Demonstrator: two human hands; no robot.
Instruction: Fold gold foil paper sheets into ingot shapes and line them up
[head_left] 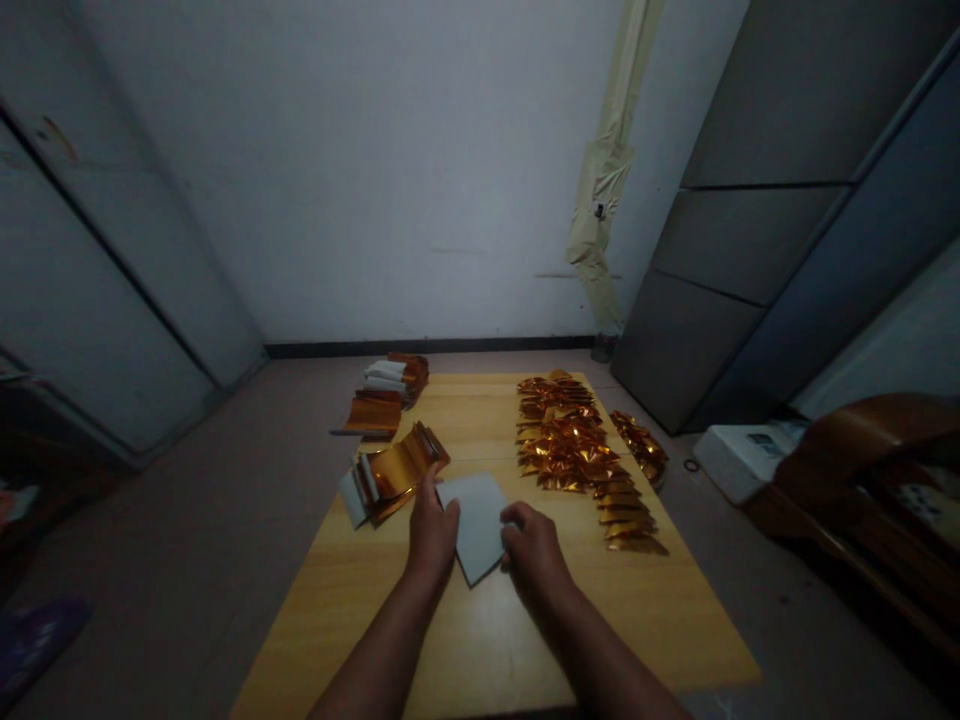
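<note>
Between my two hands is a sheet of foil paper (477, 522), its pale grey-white side facing up and one corner pointing toward me. My left hand (433, 530) grips its left edge, thumb on top. At the right edge, the curled fingers of my right hand (531, 545) pinch the paper. A loose stack of gold foil sheets (401, 470) lies just beyond my left hand, curling, with some pale undersides showing. Beyond my right hand are rows of folded gold foil pieces (566, 440), packed closely and overlapping.
The wooden table (360, 620) carries more foil sheets (386, 395) at its far left edge. Past its right edge lies another heap of folded foil (640, 447). A grey refrigerator (720, 230), a white box (739, 460) and wooden furniture (885, 480) stand to the right. A white wall (405, 180) closes the far side.
</note>
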